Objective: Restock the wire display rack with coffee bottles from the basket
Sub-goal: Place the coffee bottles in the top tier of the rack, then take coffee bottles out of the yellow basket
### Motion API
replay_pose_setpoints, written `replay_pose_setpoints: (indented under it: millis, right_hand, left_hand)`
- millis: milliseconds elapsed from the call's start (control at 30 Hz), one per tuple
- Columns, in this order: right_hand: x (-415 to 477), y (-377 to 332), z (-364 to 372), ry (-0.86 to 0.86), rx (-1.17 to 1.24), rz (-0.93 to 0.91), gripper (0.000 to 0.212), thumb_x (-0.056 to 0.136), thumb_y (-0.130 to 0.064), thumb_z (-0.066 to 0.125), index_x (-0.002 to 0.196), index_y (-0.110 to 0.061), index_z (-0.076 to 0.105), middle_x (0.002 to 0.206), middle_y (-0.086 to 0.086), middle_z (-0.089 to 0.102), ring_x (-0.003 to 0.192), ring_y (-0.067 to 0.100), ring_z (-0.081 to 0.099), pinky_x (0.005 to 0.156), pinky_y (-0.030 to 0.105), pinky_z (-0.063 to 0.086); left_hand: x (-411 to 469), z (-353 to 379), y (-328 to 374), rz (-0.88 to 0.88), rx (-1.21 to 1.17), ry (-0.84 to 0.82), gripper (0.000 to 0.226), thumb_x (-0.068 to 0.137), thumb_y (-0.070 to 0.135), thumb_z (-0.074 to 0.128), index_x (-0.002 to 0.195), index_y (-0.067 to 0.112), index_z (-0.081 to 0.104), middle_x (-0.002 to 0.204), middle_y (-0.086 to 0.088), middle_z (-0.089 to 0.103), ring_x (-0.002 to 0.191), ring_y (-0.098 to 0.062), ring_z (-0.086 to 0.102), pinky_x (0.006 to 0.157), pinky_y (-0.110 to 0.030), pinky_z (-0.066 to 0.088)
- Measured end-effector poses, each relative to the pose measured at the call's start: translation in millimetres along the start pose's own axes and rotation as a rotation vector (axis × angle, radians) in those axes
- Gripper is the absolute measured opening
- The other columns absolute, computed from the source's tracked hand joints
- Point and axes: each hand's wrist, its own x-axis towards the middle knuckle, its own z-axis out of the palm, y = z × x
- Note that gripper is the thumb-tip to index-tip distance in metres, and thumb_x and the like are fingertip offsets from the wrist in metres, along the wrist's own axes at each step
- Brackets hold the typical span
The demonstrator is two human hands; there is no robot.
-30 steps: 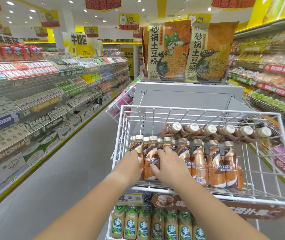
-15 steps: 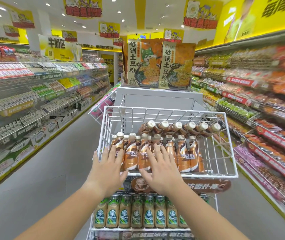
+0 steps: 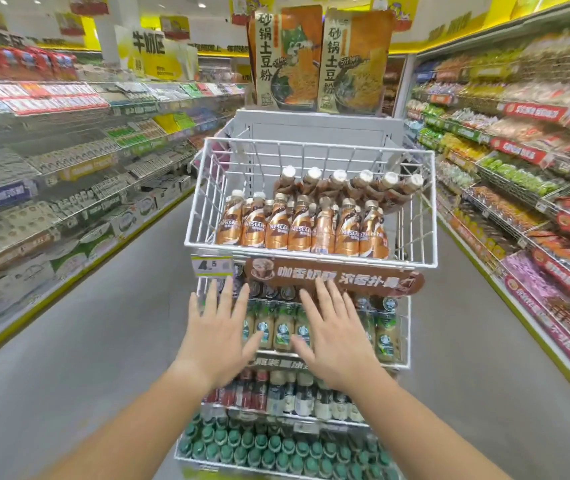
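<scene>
In the top wire basket [image 3: 311, 147]: a front row of upright Nescafé bottles [image 3: 297, 226], with six lying bottles [image 3: 345, 183] on their sides behind them; bare wire shows at the right and back.
Progress: judged well along but not full. The supply basket is out of view, so what remains cannot be told.
Left hand [image 3: 219, 336]: grip apart, fingers spread, holding nothing, in front of the second tier [image 3: 405, 327].
Right hand [image 3: 337, 336]: likewise spread and empty, near the left.
Second tier: upright Starbucks bottles [image 3: 283, 329].
Bottom tier: green-capped bottles [image 3: 276, 445], tightly packed.
</scene>
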Motion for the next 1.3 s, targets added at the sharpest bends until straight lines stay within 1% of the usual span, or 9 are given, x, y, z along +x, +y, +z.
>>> replay_pose_setpoints:
  millis: [400, 500, 567, 667, 767, 867, 1033, 1133, 1300]
  right_hand:
    - [-123, -26, 221, -0.328, 0.125, 0.093, 0.08, 0.098, -0.066, 0.019, 0.16, -0.022, -0.004, 0.167, 0.012, -0.013, 0.153, 0.032, -0.01, 0.121, 0.054, 0.002]
    - [-152, -36, 284, -0.362, 0.128, 0.114, 0.08, 0.097, -0.065, 0.022, 0.16, -0.019, 0.005, 0.168, 0.014, -0.004, 0.153, 0.034, 0.0, 0.121, 0.054, 0.008]
    - [-177, -42, 340, -0.41, 0.134, 0.125, 0.08, 0.097, -0.064, 0.026, 0.16, -0.018, 0.01, 0.167, 0.016, 0.003, 0.153, 0.035, 0.004, 0.121, 0.052, 0.01]
    - [-214, -51, 426, -0.488, 0.228, 0.181, 0.081, 0.095, -0.065, 0.025, 0.16, -0.019, 0.013, 0.167, 0.015, 0.01, 0.153, 0.034, 0.005, 0.121, 0.05, 0.012]
    - [-248, -58, 515, -0.562, 0.276, 0.255, 0.083, 0.092, -0.066, 0.02, 0.16, -0.02, 0.015, 0.167, 0.013, 0.013, 0.153, 0.032, 0.007, 0.121, 0.047, 0.014]
    - [-284, -64, 602, -0.634, 0.272, 0.28, 0.081, 0.094, -0.066, 0.027, 0.16, -0.021, 0.015, 0.166, 0.012, 0.015, 0.152, 0.031, 0.009, 0.121, 0.045, 0.014]
    - [-318, -70, 722, -0.751, 0.285, 0.31, 0.08, 0.095, -0.065, 0.03, 0.159, -0.022, 0.009, 0.166, 0.011, 0.013, 0.152, 0.031, 0.01, 0.12, 0.044, 0.015]
    - [-316, -68, 773, -0.739, 0.298, 0.303, 0.077, 0.094, -0.062, 0.035, 0.156, -0.02, 0.017, 0.161, 0.013, 0.025, 0.145, 0.033, 0.024, 0.116, 0.045, 0.025]
    - [-290, -59, 829, -0.709, 0.263, 0.32, 0.073, 0.096, -0.055, 0.041, 0.154, -0.013, 0.025, 0.143, 0.013, 0.043, 0.129, 0.034, 0.041, 0.104, 0.044, 0.036]
  left_hand:
    - [-109, 218, 48, -0.023, -0.01, -0.299, 0.086, 0.097, 0.067, 0.029, 0.163, 0.017, 0.007, 0.17, -0.016, 0.004, 0.156, -0.036, 0.008, 0.122, -0.059, 0.009]
    - [-130, 280, 52, 0.017, -0.039, -0.321, 0.085, 0.096, 0.064, 0.038, 0.162, 0.013, 0.019, 0.168, -0.019, 0.017, 0.154, -0.039, 0.019, 0.12, -0.06, 0.017]
    - [-146, 336, 57, 0.063, -0.065, -0.369, 0.083, 0.096, 0.062, 0.033, 0.159, 0.009, 0.026, 0.164, -0.023, 0.026, 0.15, -0.042, 0.026, 0.117, -0.061, 0.026]
    - [-173, 422, 69, 0.076, -0.123, -0.454, 0.088, 0.094, 0.066, 0.014, 0.161, 0.01, 0.019, 0.166, -0.021, 0.022, 0.152, -0.04, 0.023, 0.118, -0.057, 0.026]
    - [-204, 516, 81, 0.066, -0.172, -0.526, 0.088, 0.093, 0.066, 0.019, 0.162, 0.012, 0.013, 0.168, -0.018, 0.017, 0.154, -0.037, 0.018, 0.12, -0.054, 0.024]
    - [-243, 608, 94, 0.023, -0.209, -0.604, 0.084, 0.097, 0.065, 0.027, 0.162, 0.012, 0.015, 0.167, -0.018, 0.02, 0.154, -0.037, 0.019, 0.121, -0.054, 0.025]
    - [-281, 735, 118, -0.016, -0.225, -0.735, 0.089, 0.092, 0.069, 0.017, 0.161, 0.013, 0.013, 0.167, -0.016, 0.02, 0.154, -0.036, 0.016, 0.121, -0.052, 0.027]
    - [-281, 789, 134, -0.085, -0.276, -0.788, 0.088, 0.093, 0.07, 0.021, 0.161, 0.015, 0.012, 0.166, -0.014, 0.021, 0.153, -0.035, 0.018, 0.123, -0.054, 0.02]
    - [-261, 842, 154, -0.381, -0.682, -0.88, 0.091, 0.092, 0.071, 0.045, 0.16, 0.018, 0.014, 0.159, -0.013, 0.026, 0.144, -0.037, 0.035, 0.114, -0.05, 0.031]
